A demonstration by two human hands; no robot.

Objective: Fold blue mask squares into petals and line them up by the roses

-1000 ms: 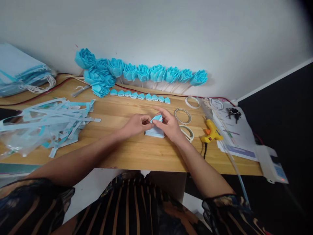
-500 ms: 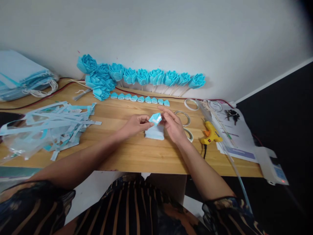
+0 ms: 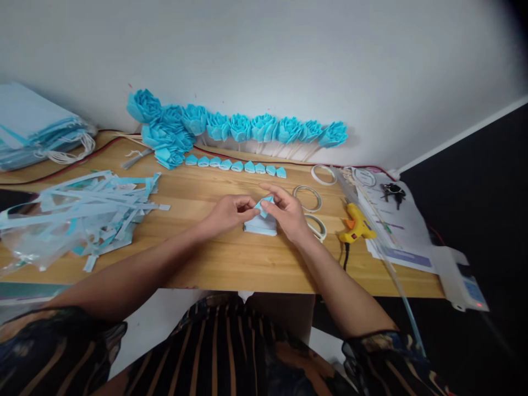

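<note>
A small folded blue piece (image 3: 264, 208) is between my two hands, above a stack of pale blue sheets (image 3: 260, 225) on the wooden table (image 3: 198, 258). My left hand (image 3: 231, 213) pinches its left side between thumb and fingers. My right hand (image 3: 289, 212) grips it from the right, the thumb pressed on its face and partly covering it. Behind my hands, a row of small folded blue petals (image 3: 237, 166) lies across the table. Blue flowers on pale sticks (image 3: 264, 127) lean against the wall beyond them.
Rolls of tape (image 3: 307, 198) lie right of my hands, then a yellow glue gun (image 3: 357, 224), papers (image 3: 402, 225) and keys (image 3: 393, 193). Cut strips (image 3: 103, 206) and clear plastic (image 3: 41, 245) cover the left side, below a stack of blue-white sheets (image 3: 37, 124).
My right hand has moved left and its thumb has come down onto the folded blue piece. The piece is now lower and more covered by my fingers.
</note>
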